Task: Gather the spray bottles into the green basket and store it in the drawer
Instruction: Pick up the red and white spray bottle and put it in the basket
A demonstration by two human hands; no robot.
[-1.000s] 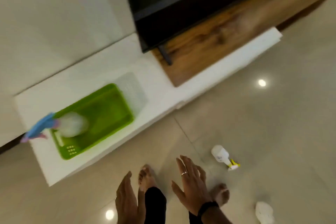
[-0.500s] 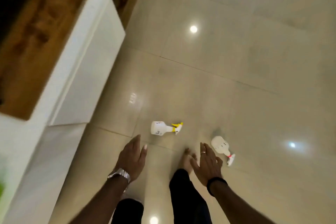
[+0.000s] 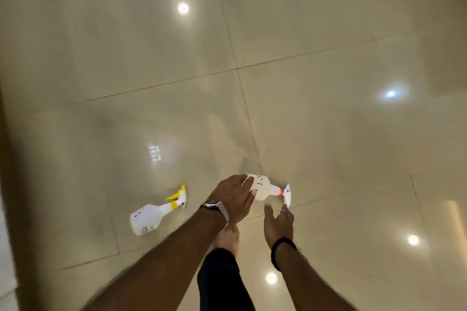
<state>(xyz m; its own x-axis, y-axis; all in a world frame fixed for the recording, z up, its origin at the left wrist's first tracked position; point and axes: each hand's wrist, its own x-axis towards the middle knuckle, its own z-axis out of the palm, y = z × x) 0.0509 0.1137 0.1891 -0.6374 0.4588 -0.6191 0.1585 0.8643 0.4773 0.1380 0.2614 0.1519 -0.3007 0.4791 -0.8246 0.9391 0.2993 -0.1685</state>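
Two white spray bottles lie on their sides on the glossy tile floor. The one with a red collar (image 3: 264, 188) is at the centre, nozzle pointing right. My left hand (image 3: 231, 199), wearing a watch, reaches over its base, and the fingertips rest on the bottle with fingers apart. My right hand (image 3: 278, 222) hovers just below it, fingers spread near the nozzle, holding nothing. The bottle with a yellow trigger (image 3: 149, 217) lies further left, apart from both hands. The green basket and the drawer are out of view.
Beige floor tiles (image 3: 328, 121) with bright lamp reflections fill the view. My bare foot (image 3: 227, 236) and dark trouser leg (image 3: 219, 280) are under my arms. A blurred furniture edge (image 3: 6, 209) runs down the left border.
The view swung away from the white cabinet and green basket to the open floor. Both hands moved forward onto the red-collared bottle, which was untouched half a second ago.
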